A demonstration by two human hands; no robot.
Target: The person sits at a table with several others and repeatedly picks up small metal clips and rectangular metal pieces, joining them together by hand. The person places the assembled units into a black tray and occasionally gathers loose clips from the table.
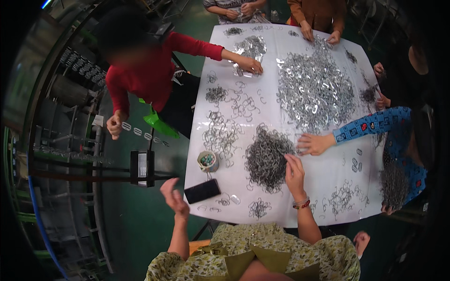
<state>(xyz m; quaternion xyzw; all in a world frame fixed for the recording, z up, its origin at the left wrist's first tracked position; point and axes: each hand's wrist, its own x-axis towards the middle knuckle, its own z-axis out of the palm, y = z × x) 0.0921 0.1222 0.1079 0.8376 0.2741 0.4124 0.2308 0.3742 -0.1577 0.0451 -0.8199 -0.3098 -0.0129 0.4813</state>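
The dark hooks [266, 159] are heaped near the middle of the table [293, 210]. Probably light, stiff, slickish and hard to break, but I bet they tangle, so pinch one by its outer curve. Right hand [295, 177] is at the heap's right edge, fingers close together; can't tell if it's got one. Left hand [175, 199] is spread loosely, nothing visible in it, left of the phone [202, 191].

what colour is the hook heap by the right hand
The hook heap is dark grey, best seen in the head view.
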